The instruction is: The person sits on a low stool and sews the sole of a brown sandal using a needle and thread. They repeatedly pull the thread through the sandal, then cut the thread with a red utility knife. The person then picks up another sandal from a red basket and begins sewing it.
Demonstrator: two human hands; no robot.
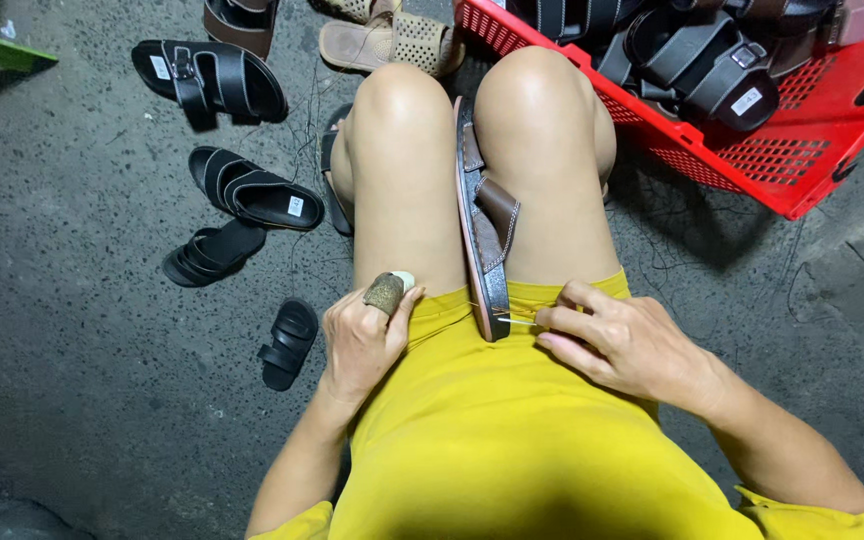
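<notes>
Your right hand (620, 343) pinches a needle (518, 322) at the brown sandal (484, 232) clamped between your knees; your left hand (360, 340) rests loosely curled, holding nothing; black sandals (252, 190) lie left, red crate (752, 150) right.

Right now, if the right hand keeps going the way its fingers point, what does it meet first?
The right hand points left, pinching a thin needle. First in that line is the heel end of the brown sandal clamped between the knees; the needle tip looks already at its sole edge, though depth is unclear.
</notes>
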